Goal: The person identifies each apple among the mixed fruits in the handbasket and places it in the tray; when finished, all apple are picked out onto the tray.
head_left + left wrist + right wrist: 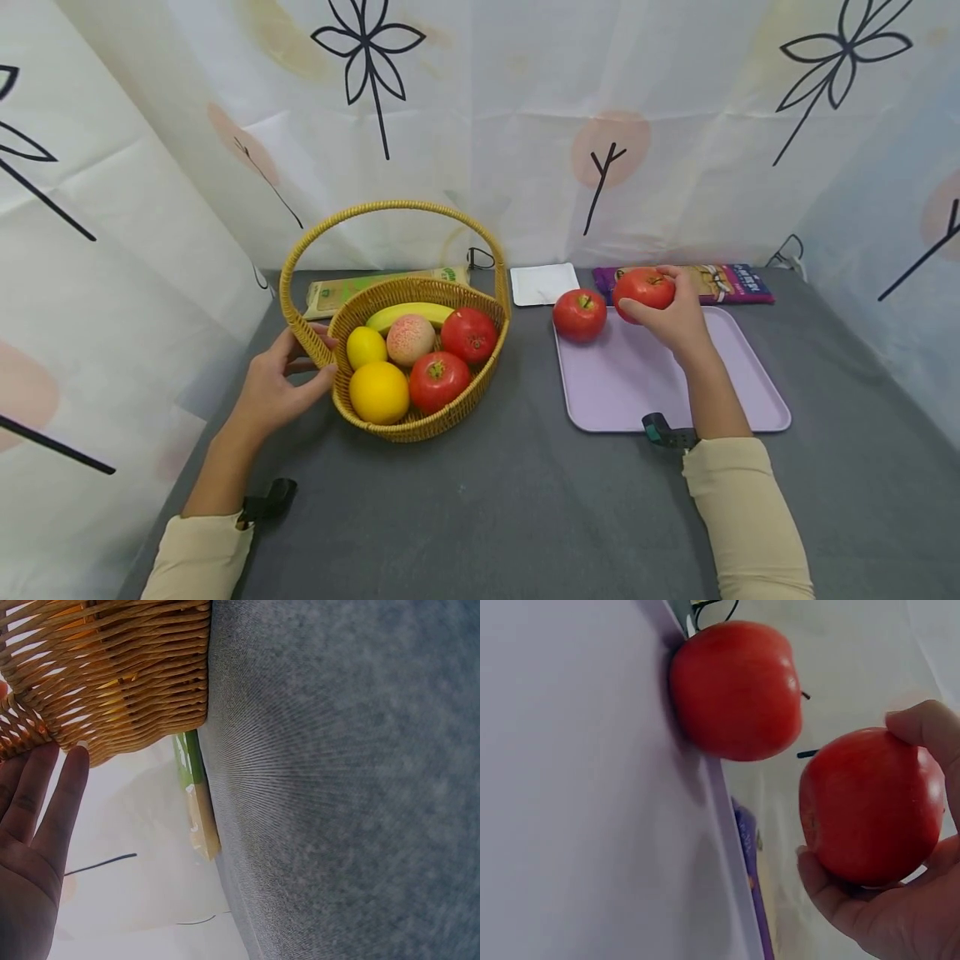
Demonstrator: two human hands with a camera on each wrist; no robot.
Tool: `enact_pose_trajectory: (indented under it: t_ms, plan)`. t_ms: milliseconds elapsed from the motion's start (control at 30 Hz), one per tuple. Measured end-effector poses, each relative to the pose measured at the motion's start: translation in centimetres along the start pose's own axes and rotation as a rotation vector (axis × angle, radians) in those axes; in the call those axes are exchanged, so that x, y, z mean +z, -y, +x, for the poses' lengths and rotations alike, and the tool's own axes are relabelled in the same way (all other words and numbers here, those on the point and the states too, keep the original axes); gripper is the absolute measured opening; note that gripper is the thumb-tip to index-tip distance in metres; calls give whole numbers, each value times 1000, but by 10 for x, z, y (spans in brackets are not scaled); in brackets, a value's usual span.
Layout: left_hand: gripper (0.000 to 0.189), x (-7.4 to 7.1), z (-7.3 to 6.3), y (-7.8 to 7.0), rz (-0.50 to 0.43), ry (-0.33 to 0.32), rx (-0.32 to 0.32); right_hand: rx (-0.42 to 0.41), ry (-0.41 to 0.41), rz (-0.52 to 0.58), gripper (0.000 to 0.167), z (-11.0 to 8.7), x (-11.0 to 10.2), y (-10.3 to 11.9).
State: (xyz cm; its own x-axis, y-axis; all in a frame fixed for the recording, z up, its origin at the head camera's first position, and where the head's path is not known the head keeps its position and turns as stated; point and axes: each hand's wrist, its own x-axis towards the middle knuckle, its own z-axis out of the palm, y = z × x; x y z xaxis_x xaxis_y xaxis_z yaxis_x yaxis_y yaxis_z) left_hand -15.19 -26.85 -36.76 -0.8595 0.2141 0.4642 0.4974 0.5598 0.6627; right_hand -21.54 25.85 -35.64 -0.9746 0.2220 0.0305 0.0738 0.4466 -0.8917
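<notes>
In the head view a yellow wicker basket [420, 433] holds a banana [408, 314], a lemon [366, 347], a peach [410, 339], an orange [378, 392] and two red apples. My left hand [281, 387] grips the basket at the foot of its tall handle [296, 312], fingers behind and thumb in front. Those fingers [64, 802] touch the wicker in the left wrist view. My right hand [678, 317] holds a red apple [870, 806] between thumb and fingers, above the back of a lilac tray [622, 392]. Another apple [580, 316] sits at the tray's back left corner.
Behind the basket lies a green and tan packet [330, 296]. A white square packet [543, 284] and a purple snack packet [742, 284] lie along the back of the grey tabletop [487, 508]. Patterned curtains [517, 167] hang behind and at both sides.
</notes>
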Motion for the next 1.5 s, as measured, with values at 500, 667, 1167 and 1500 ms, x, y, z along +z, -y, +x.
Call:
enact_pose_trajectory:
  t_ms: [500,667,1167,1500]
  plan:
    - [55,1,-1,3,8,2,-3,-30,81,-92,92,6,2,-20]
    - [55,1,-2,10,5,4,2,-21,104,-118,90,8,2,-25]
    - [58,1,-3,11,2,4,7,13,147,-136,93,8,3,-26]
    - [52,-1,-1,-13,9,-6,13,23,176,-95,93,7,1,-25]
